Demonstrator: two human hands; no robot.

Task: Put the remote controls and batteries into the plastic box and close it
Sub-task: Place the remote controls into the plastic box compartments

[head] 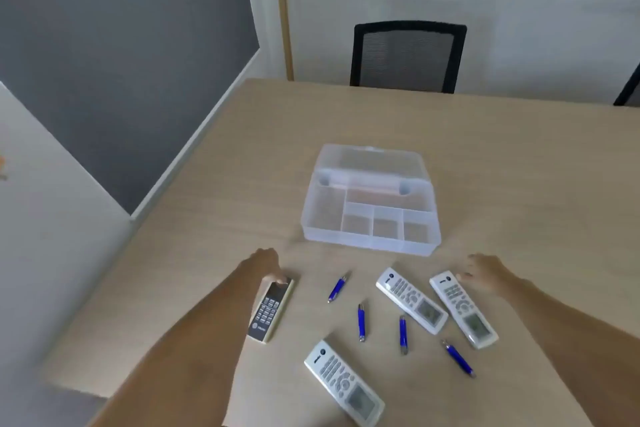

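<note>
Fingertips of our left hand [266,263] are resting on the far end of the dark slim rectangular remote control [270,311], not yet gripping, its long axis running back toward us. Our right hand [483,272] is hovering loosely open and empty just beside the white grey-buttoned remote control [463,309].

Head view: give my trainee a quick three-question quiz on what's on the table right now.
1. Count: how many remote controls lie on the table, and how many blue batteries?
2. True or false: the plastic box is open and its compartments hold nothing.
3. Which hand touches a remote?
A. the left hand, on the dark remote
B. neither hand

Key:
1. Four remotes, four batteries, including the far-left battery.
2. True.
3. A; the right hand is beside the far-right white remote, contact unclear.
</note>
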